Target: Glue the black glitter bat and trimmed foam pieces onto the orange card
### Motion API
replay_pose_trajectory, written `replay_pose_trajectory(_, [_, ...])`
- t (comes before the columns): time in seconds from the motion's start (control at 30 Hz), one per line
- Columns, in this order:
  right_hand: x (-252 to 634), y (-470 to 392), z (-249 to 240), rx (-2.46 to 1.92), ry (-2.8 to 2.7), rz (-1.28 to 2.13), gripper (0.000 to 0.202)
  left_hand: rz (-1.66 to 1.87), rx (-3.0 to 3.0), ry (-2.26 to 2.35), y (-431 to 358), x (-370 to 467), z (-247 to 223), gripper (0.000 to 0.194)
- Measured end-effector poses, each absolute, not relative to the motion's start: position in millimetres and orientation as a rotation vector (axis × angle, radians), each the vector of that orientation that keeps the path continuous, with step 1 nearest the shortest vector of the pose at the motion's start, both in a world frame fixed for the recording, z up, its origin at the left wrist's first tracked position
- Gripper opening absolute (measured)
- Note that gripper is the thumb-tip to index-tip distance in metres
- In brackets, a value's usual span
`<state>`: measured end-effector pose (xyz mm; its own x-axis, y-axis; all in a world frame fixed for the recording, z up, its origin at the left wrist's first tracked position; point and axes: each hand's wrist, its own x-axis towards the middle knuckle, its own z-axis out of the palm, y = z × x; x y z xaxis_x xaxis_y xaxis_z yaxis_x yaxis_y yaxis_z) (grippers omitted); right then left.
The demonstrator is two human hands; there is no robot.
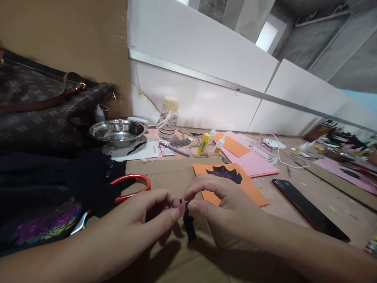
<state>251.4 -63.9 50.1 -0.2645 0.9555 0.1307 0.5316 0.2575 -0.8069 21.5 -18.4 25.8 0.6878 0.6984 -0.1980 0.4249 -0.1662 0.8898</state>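
Note:
My left hand [157, 214] is closed in a pinch, with a small pink piece [183, 207] at its thumb and fingertips. Facing it, my right hand [218, 196] pinches the top of a narrow black strip [190, 230], which hangs down beside the pink piece. The fingertips partly hide where the strip and pink piece meet. Below both hands lies a brown cardboard sheet [165, 167]. Just beyond my right hand is an orange sheet [250, 188] carrying a jagged black patch [225, 173] with purple glitter.
Red-handled scissors [131, 177] rest by black sequined cloth [59, 196] on the left. Behind stand a metal bowl [117, 131], a bottle [169, 120], a yellow glue stick [204, 144] and a small glue bottle [219, 144]. A phone [309, 210] lies at right.

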Motion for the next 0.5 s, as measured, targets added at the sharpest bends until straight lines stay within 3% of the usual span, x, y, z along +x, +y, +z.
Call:
replay_pose_trajectory(0.4, [253, -64, 41, -1.504, -1.633, 1.105, 0.015, 0.337, 1.885, 1.0, -15, 21, 21, 0.064])
replay_pose_trajectory(0.5, [261, -63, 37, -1.594, -1.557, 1.23, 0.015, 0.373, 2.099, 0.911, -16, 16, 9, 0.043])
